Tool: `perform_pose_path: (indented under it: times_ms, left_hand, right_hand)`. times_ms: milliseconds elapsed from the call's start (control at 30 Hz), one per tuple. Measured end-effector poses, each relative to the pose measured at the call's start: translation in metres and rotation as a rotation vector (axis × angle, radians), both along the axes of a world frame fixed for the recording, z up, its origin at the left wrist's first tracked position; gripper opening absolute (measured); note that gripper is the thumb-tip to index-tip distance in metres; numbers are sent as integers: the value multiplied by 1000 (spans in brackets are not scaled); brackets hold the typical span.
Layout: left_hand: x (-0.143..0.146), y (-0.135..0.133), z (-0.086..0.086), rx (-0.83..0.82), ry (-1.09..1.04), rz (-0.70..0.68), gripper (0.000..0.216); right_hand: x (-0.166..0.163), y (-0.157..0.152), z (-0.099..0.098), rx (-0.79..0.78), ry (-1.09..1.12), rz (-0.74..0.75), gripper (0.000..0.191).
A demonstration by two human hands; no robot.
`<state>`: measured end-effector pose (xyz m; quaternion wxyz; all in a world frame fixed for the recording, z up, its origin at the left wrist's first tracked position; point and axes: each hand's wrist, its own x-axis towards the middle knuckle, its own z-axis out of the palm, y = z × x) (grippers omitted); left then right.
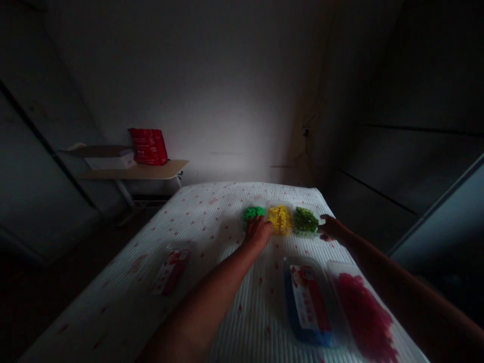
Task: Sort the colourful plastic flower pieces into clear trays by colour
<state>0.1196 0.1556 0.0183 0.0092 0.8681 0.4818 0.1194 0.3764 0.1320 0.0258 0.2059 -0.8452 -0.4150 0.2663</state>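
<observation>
Three clear tubs of small pieces stand side by side toward the far end of the bed-like surface. My left hand (pixel 259 230) reaches over the near edge of the bright green pieces (pixel 252 212), its thumb side beside the tub of yellow pieces (pixel 280 218). Its fingers look apart, though their tips are partly hidden. To the right, the tub of dark green pieces (pixel 305 220) has my right hand (pixel 329 228) at its outer side, fingers and thumb apart. Whether that hand touches the tub is hard to tell in the dim light.
Nearer me lie a labelled clear container with blue contents (pixel 308 302), a tub of pink-red pieces (pixel 365 312) and another labelled clear container (pixel 172 269). A side table (pixel 159 170) holds a red bag (pixel 148 146) and a white box (pixel 109 160). Walls stand close around.
</observation>
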Motion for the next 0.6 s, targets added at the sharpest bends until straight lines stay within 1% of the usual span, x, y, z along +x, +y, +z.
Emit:
perform_pose_path:
  times_ms: [100,200,400,500,600]
  left_hand:
    - [-32,-1,4,7,15,12,27]
    - [-69,-1,5,32,35,15,26]
    - [-136,2,0,67,85,47,25]
    - [-160,2,-3,49,70,60,24]
    - [-173,0,-3,41,85,85,23]
  right_hand:
    - [-26,6,3,-7,59,62,67]
    - [-60,10,7,7,112,157,71]
    - [-120,19,13,-2,155,334,64]
    - [-142,22,11,-7,121,395,62]
    - [-152,22,13,5,39,453,58]
